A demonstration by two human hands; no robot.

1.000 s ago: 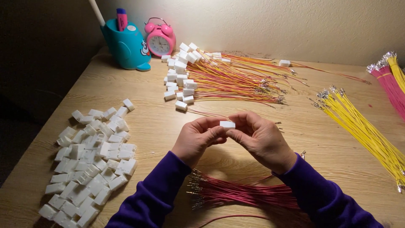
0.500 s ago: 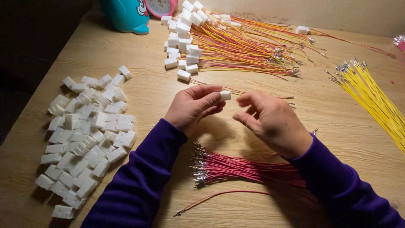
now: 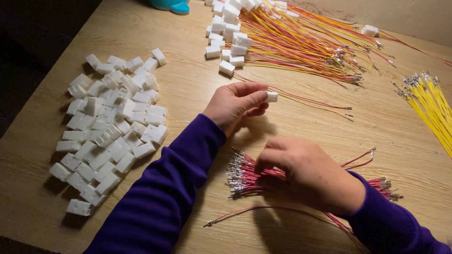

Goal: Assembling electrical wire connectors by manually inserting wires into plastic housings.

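Connector (image 3: pixel 271 97) wires trailing rightward across table (image 3: pixel 188 94)

I see no packages, labels, signs or screens in my head view. Nothing on the bench carries a wrapper, tag or display.

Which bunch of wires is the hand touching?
The red wires, under the right hand. The yellow wires lie far right, untouched.
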